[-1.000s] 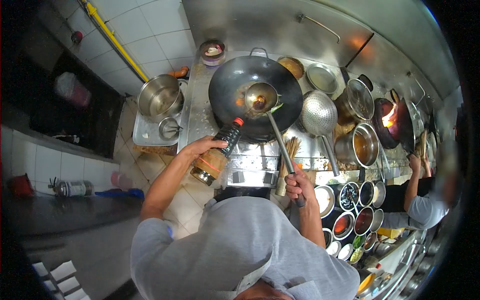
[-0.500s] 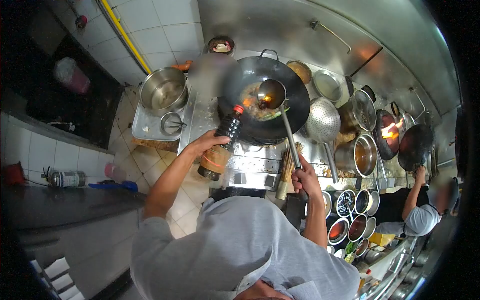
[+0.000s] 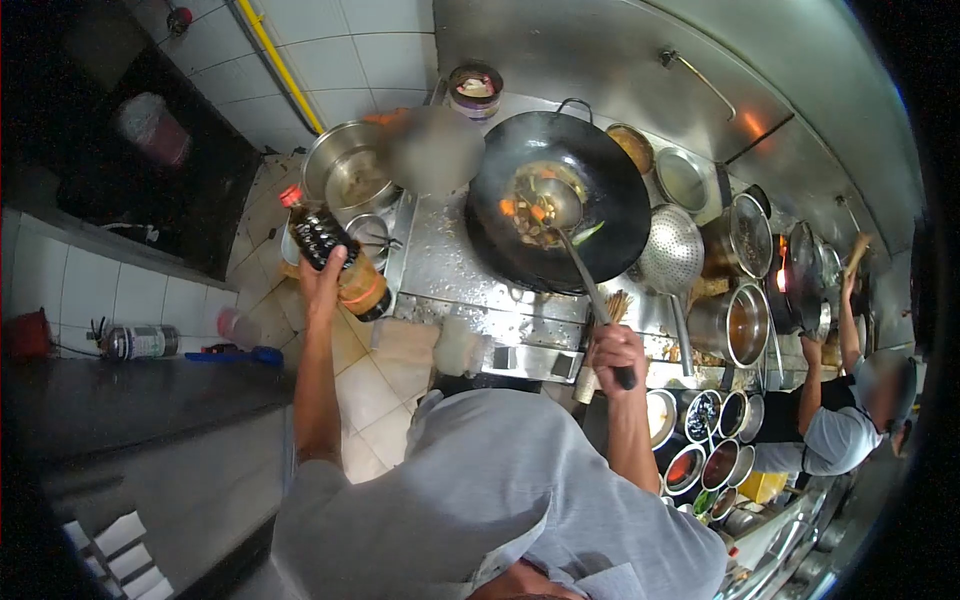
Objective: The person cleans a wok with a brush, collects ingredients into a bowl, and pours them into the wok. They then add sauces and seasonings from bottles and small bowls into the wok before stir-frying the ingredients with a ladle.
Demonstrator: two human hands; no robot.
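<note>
My left hand (image 3: pixel 321 287) is wrapped round a sauce bottle (image 3: pixel 316 226) with a red cap, dark contents and an orange-brown label. The bottle leans to the upper left, beside a steel pot (image 3: pixel 318 168) at the stove's left end. Closed on the black grip of a long-handled ladle (image 3: pixel 580 266) is my right hand (image 3: pixel 617 352). The ladle's bowl rests among chopped food (image 3: pixel 535 228) with orange and green pieces, inside a large black wok (image 3: pixel 622 205) on the stove.
Right of the wok lie a perforated strainer (image 3: pixel 673 248), a bamboo brush (image 3: pixel 616 306) and a steel pot (image 3: pixel 742 325) of brown liquid. Several seasoning bowls (image 3: pixel 702 412) stand to my right. A co-worker (image 3: pixel 835 425) works at another wok on the far right, near a flame.
The bottle has swung left, away from the wok to the pot side. The ladle's bowl has lowered into the food, and my right hand has shifted slightly. The co-worker's arm is now raised.
</note>
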